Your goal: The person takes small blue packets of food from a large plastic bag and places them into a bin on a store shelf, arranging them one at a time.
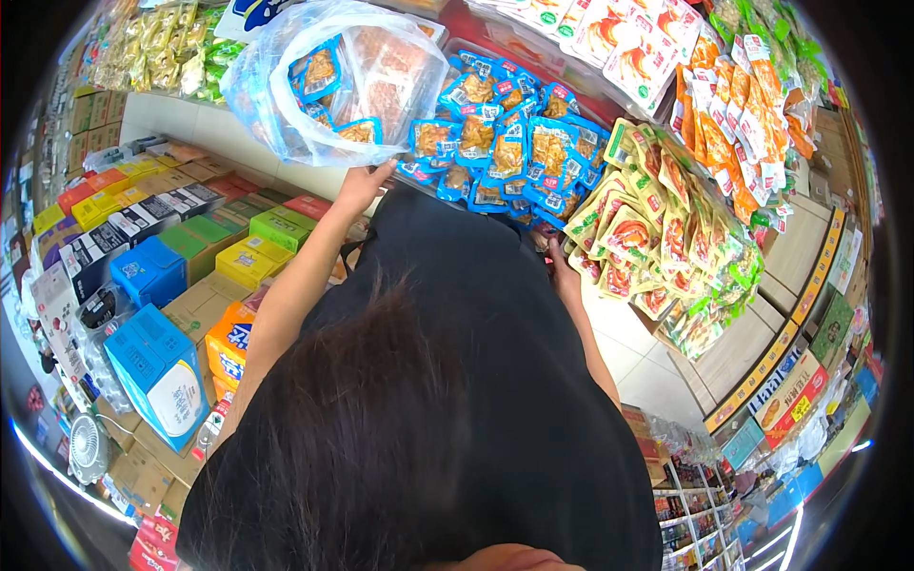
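My left hand (pixel 365 187) is at the lower edge of a translucent plastic bag (pixel 275 135), fingertips at its rim; whether they pinch the film is unclear. Inside the bag lie several blue-edged snack packets (pixel 319 71) and clear packs of pinkish food (pixel 389 68). Right of the bag is a heap of blue-edged snack packets (pixel 508 151). Low beside this heap is my right hand (pixel 563 265), next to a pile of yellowish-green snack packets (pixel 632 221). Its fingertips are partly hidden, and I cannot tell what they hold.
Orange-and-white packets (pixel 735 118) and white packets with red pictures (pixel 639 53) lie beyond the heap. Stacked drink cartons, including a blue box (pixel 153 375) and a yellow box (pixel 253 258), stand on the left. A wooden shelf unit (pixel 800 250) with a yellow edge strip curves along the right.
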A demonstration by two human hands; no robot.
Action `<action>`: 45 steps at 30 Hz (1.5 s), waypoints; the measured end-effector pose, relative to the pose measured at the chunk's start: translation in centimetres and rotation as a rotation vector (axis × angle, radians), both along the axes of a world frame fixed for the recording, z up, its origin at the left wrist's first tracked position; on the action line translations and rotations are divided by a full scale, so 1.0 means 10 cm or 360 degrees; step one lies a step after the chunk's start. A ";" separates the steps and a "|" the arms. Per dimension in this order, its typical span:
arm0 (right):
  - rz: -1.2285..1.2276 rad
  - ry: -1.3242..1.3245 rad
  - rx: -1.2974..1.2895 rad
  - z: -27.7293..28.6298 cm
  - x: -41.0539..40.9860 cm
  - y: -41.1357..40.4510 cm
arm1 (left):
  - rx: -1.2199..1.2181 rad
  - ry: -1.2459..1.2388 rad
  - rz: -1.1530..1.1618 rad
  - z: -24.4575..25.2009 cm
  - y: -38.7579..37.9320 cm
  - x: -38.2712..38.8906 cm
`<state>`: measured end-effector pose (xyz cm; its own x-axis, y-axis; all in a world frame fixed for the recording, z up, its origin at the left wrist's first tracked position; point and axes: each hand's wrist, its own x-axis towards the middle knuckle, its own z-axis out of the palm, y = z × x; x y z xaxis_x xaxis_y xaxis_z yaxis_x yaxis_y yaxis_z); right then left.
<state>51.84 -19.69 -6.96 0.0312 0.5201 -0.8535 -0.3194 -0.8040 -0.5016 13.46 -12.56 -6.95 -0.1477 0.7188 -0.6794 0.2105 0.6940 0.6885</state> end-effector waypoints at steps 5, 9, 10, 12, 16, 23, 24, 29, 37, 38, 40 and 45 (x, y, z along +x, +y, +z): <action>0.0179 -0.0579 0.0346 0.25 -0.20 0.12 | 0.0021 -0.0068 0.0050 -0.03 -0.03 0.01; 0.0256 -0.0664 0.0339 0.35 -0.24 0.16 | -0.0023 -0.0081 0.0062 -0.09 -0.05 -0.02; 0.0213 -0.0517 0.0274 0.32 -0.22 0.15 | -0.0017 -0.0091 0.0062 -0.10 -0.05 -0.01; 0.0171 -0.0370 0.0209 0.24 -0.21 0.12 | -0.0012 -0.0101 0.0063 -0.09 -0.05 0.00; 0.0111 -0.0267 0.0242 0.15 -0.21 0.12 | 0.0030 -0.0099 0.0067 -0.12 -0.06 -0.02; 0.0354 -0.0366 0.0070 0.02 -0.13 0.09 | -0.0012 -0.0169 0.0084 -0.22 -0.08 -0.05; 0.0353 -0.0369 0.0072 -0.01 -0.14 0.08 | -0.0010 -0.0172 0.0083 -0.22 -0.07 -0.05; 0.0338 -0.0299 0.0163 -0.07 -0.11 0.05 | -0.0084 -0.0141 0.0061 -0.12 -0.05 -0.03; 0.0360 -0.0309 0.0119 -0.21 -0.06 0.01 | -0.0036 -0.0113 0.0032 -0.17 -0.05 -0.05; 0.0351 -0.0344 0.0130 -0.21 -0.07 0.01 | -0.0030 -0.0105 0.0041 -0.20 -0.06 -0.06; 0.0372 -0.0350 0.0152 -0.20 -0.07 0.02 | -0.0012 -0.0092 0.0036 -0.23 -0.08 -0.08; 0.0426 -0.0354 0.0174 -0.22 -0.05 0.02 | -0.0037 -0.0091 -0.0032 -0.12 -0.04 -0.07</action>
